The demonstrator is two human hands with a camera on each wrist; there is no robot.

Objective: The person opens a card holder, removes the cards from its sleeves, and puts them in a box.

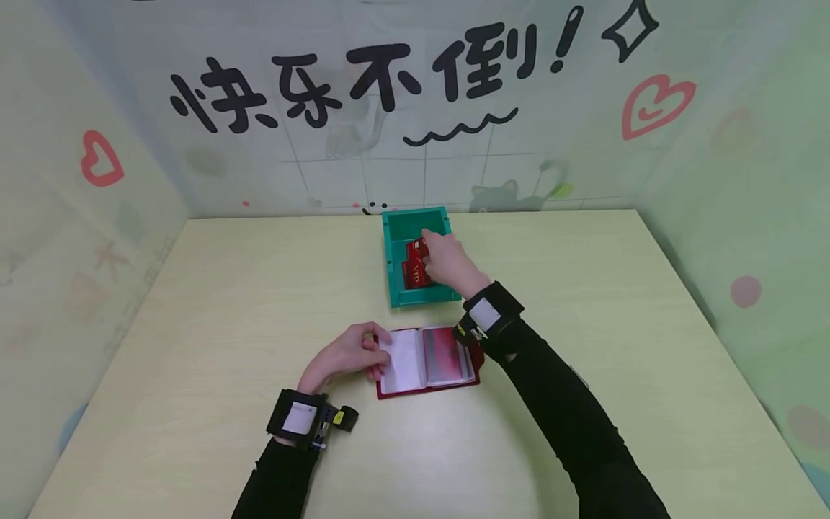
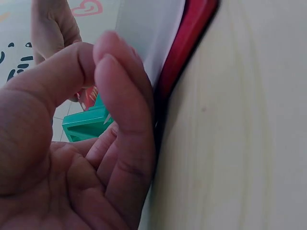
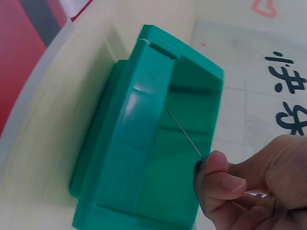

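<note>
My right hand (image 1: 450,263) is over the teal plastic bin (image 1: 393,277) and pinches a red card (image 1: 415,274) marked VIP in gold. From the right wrist, that card (image 3: 184,134) shows edge-on as a thin line between thumb and fingers. Another red shape overlaps it in the head view; whether it is a second card, I cannot tell. A red-covered card holder (image 1: 405,360) lies spread on the table below the bin, with clear sleeves and a pinkish-red insert on its right side. Loosely bent fingers of my left hand (image 1: 353,351) touch its left edge; nothing shows between them.
The pale wooden table (image 1: 259,288) runs back to a printed backdrop (image 1: 337,166) with large black lettering. The bin stands near the table's far edge. Side panels (image 1: 746,216) enclose the table left and right.
</note>
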